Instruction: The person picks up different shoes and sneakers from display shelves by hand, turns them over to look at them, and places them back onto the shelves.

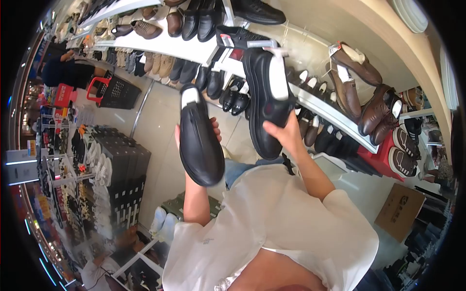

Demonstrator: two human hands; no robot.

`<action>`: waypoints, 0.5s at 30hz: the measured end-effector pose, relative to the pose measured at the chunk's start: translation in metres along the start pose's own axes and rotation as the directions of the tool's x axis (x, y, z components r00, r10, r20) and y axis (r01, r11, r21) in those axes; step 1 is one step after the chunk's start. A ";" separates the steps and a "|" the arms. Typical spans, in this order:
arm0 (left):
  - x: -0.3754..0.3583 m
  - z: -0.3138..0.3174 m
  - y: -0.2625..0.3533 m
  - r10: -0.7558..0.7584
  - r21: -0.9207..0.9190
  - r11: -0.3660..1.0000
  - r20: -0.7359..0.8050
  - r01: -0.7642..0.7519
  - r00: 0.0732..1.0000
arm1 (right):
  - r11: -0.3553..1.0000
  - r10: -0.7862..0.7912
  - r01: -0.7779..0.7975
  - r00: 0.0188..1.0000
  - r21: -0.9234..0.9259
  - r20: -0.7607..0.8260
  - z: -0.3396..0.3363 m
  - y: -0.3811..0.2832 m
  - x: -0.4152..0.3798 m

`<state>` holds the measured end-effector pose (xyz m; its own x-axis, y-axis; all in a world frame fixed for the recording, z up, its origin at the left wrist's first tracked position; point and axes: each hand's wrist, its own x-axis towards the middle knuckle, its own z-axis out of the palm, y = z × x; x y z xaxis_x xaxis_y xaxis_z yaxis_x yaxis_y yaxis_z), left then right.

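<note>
In my left hand (216, 129) is a black leather slip-on shoe (201, 145), toe pointing down toward my body. The fingers wrap around its side, and white lining or stuffing shows in its opening. My right hand (284, 132) grips a second black shoe (259, 104) with a thick ridged sole edge, its thumb pressed on the upper. This one is turned partly sideways, with white inside its opening. Both shoes are held up apart from each other, in front of the shelves. The far end of the right-hand shoe overlaps a black shoe (242, 38) on the shelf.
White shelves (335, 116) with rows of shoes run ahead and to the right. Brown shoes (383, 111) sit at the right, near a red box (383, 157). A cardboard box (399, 212) stands lower right. Stacked dark shoeboxes (124, 169) and a person (68, 72) beside a shopping basket (119, 91) are left.
</note>
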<state>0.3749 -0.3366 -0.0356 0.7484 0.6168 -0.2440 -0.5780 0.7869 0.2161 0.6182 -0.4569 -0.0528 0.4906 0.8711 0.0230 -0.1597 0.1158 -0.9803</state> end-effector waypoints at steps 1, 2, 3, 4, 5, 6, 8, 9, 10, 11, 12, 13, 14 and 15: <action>0.009 -0.008 0.004 -0.186 -0.411 0.906 -0.170 0.102 0.968 | 0.985 0.156 -0.158 0.987 0.063 0.023 0.007 -0.017 0.000; 0.011 -0.010 -0.005 -0.070 -0.403 0.915 -0.172 -0.005 0.983 | 0.952 0.293 -0.295 0.955 0.078 0.035 0.014 -0.024 0.002; 0.016 -0.010 -0.013 0.024 -0.334 0.939 -0.170 -0.081 0.985 | 0.888 0.421 -0.430 0.903 0.165 0.086 0.014 -0.028 0.004; 0.017 -0.010 -0.020 0.115 -0.267 0.951 -0.168 -0.158 0.979 | 0.793 0.540 -0.560 0.828 0.241 0.148 0.014 -0.030 0.005; 0.018 -0.013 -0.024 0.122 -0.275 0.947 -0.176 -0.168 0.977 | 0.734 0.578 -0.623 0.782 0.272 0.232 0.012 -0.024 0.005; 0.019 -0.012 -0.026 0.127 -0.275 0.946 -0.174 -0.172 0.977 | 0.735 0.576 -0.622 0.783 0.269 0.235 0.013 -0.026 0.005; 0.013 -0.012 -0.029 0.123 -0.281 0.944 -0.195 -0.176 0.973 | 0.714 0.601 -0.659 0.750 0.235 0.276 0.018 -0.029 -0.004; 0.012 -0.016 -0.029 0.111 -0.305 0.937 -0.204 -0.171 0.973 | 0.711 0.603 -0.663 0.746 0.233 0.281 0.019 -0.027 -0.006; 0.011 -0.018 -0.029 0.116 -0.304 0.936 -0.207 -0.177 0.971 | 0.745 0.583 -0.633 0.771 0.211 0.255 0.019 -0.022 -0.008; 0.010 -0.019 -0.030 0.090 -0.356 0.918 -0.246 -0.176 0.965 | 0.776 0.561 -0.603 0.794 0.187 0.232 0.020 -0.020 -0.011; 0.010 -0.018 -0.028 0.070 -0.403 0.897 -0.278 -0.182 0.958 | 0.776 0.556 -0.602 0.793 0.185 0.248 0.021 -0.019 -0.010; 0.009 -0.022 -0.028 0.105 -0.376 0.901 -0.299 -0.218 0.949 | 0.767 0.561 -0.610 0.789 0.202 0.253 0.020 -0.018 -0.010; 0.005 -0.022 -0.027 0.120 -0.371 0.899 -0.303 -0.233 0.945 | 0.754 0.569 -0.620 0.782 0.219 0.256 0.019 -0.017 -0.012; 0.002 -0.021 -0.026 0.056 -0.433 0.889 -0.224 -0.151 0.973 | 0.751 0.565 -0.619 0.783 0.231 0.262 0.019 -0.016 -0.013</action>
<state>0.3847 -0.3551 -0.0616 0.6225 0.6491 -0.4372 -0.7677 0.6149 -0.1803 0.5983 -0.4609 -0.0338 0.0692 0.8722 -0.4843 -0.6215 -0.3420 -0.7048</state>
